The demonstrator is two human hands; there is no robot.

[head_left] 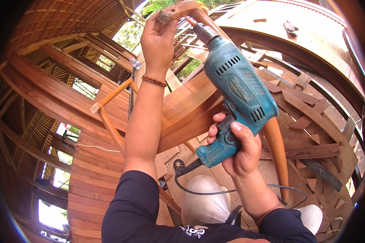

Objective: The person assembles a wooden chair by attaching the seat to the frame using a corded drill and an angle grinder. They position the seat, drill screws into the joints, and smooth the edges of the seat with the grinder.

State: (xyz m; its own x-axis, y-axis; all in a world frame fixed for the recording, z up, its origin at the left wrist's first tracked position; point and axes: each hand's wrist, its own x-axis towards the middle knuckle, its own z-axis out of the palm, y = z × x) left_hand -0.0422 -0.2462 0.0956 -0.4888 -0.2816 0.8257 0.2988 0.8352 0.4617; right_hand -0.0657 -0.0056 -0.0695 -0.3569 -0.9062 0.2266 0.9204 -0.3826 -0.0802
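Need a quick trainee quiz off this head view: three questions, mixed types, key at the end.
1. Multiple choice: what does the right hand hold?
a) a claw hammer
b) a corded drill
c) a handsaw

2. True or false: the beaded bracelet is on the left wrist.

3. Short answer: which hand grips the end of the curved wooden piece?

Key: 1. b; 2. true; 3. the left hand.

Teal corded drill (241,87), scuffed, tilted, chuck (206,34) up and leftward. Bit tip close to curved brown wood piece (186,7); contact unclear. Wood's blunt end greyish, one dark hole.
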